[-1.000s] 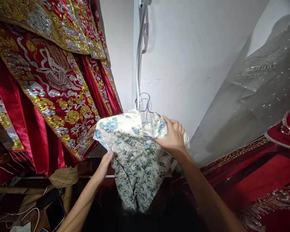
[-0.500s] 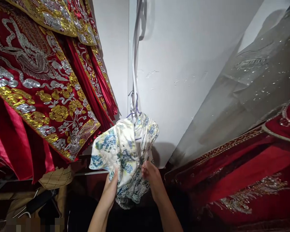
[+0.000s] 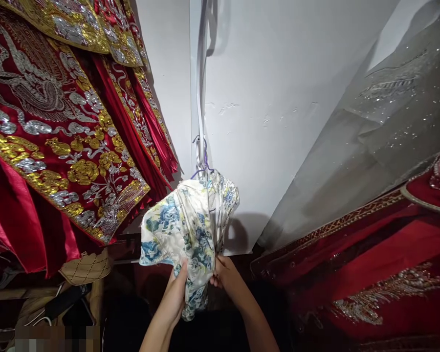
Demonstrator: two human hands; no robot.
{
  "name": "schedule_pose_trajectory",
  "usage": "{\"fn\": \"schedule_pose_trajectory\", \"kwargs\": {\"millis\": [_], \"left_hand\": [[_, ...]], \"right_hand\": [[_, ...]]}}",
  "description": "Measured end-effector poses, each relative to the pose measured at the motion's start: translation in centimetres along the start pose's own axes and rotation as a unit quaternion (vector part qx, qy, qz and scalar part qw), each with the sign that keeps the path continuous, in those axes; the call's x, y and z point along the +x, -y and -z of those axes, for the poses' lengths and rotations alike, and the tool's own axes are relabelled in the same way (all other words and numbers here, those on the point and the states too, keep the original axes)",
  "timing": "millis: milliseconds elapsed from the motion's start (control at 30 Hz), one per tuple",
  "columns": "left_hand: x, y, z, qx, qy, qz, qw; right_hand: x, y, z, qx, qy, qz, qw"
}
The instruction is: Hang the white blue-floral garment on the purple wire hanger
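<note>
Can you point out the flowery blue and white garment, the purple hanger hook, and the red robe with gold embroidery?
Floral garment [image 3: 183, 225], head view: on its bunched cloth above the hands.
Purple hanger hook [image 3: 204, 157], head view: on the wire above the garment.
Red embroidered robe [image 3: 58, 137], head view: on its gold and silver panel.

The single head-worn camera is looking forward and slightly down from close range, facing a white wall [image 3: 278, 98] corner, with the hands entering from the bottom edge at centre and hanging red embroidered garments [image 3: 58, 122] crowding the view on both sides.
</note>
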State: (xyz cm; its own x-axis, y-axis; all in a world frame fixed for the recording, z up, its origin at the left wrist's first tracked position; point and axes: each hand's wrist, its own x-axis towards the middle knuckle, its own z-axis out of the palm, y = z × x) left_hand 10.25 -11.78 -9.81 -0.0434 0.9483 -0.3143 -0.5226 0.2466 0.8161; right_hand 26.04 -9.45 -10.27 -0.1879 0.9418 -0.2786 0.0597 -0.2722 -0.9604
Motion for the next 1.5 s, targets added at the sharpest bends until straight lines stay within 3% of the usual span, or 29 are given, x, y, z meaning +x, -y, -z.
{"fn": "schedule_pose_trajectory", "kwargs": {"millis": [100,167,233,400,500,600,767,867,1033,1133,1233,1300,1400,1433,1500], "left_hand": [[1.0,0.4,-0.3,0.004,-0.104,0.013,0.994],[1.5,1.0,-0.3,0.051,-0.198,-0.03,0.978],[1.2,2.2,-0.4,0.119,-0.237,-0.106,0.958],[-1.5,6.4,-2.5,0.271,-0.13,-0.255,0.919],[-1.7,7.7,-2.9,0.283,-0.063,-0.236,0.927],[-0.5,7.5,-2.3,0.3,0.02,-0.192,0.934],[0.5,5.5,-1.4,0.343,0.07,-0.221,0.91],[0.2,4.2,-0.8,0.363,0.103,-0.229,0.897],[-0.1,3.0,0.4,0.42,0.085,-0.252,0.868],[0.1,3.1,0.7,0.44,0.117,-0.256,0.853],[0.7,2.3,0.6,0.459,0.158,-0.258,0.836],[1.3,0.4,-0.1,0.456,0.161,-0.268,0.833],[2.2,-4.8,-2.5,0.415,0.125,-0.325,0.84],[2.4,-6.9,-3.7,0.385,0.109,-0.366,0.84],[2.7,-10.9,-6.4,0.348,0.1,-0.46,0.811]], "right_hand": [[-0.6,-0.7,2.0,-0.01,-0.027,0.009,1.0],[-1.1,-0.6,3.1,-0.045,0.002,0.015,0.999],[-1.4,-0.5,3.7,-0.076,0.044,0.014,0.996],[-1.2,-0.9,2.7,-0.098,0.057,0.02,0.993],[-0.9,-1.5,1.8,-0.087,0.046,0.031,0.995],[-1.1,-1.7,1.3,-0.088,0.036,0.041,0.995],[-1.8,-0.6,1.4,0.002,0.062,0.02,0.998],[-1.4,1.3,2.1,0.021,0.088,0.004,0.996],[1.3,9.2,3.7,0.075,0.055,0.1,0.991],[3.0,15.1,3.5,0.112,0.039,0.17,0.978],[3.4,18.3,2.6,0.15,0.012,0.208,0.966],[2.9,18.6,2.0,0.143,-0.001,0.226,0.964],[1.5,17.7,1.5,0.099,-0.029,0.247,0.964],[1.0,17.6,1.3,0.08,-0.034,0.251,0.964],[0.2,17.7,1.1,0.037,-0.033,0.257,0.965]]}}
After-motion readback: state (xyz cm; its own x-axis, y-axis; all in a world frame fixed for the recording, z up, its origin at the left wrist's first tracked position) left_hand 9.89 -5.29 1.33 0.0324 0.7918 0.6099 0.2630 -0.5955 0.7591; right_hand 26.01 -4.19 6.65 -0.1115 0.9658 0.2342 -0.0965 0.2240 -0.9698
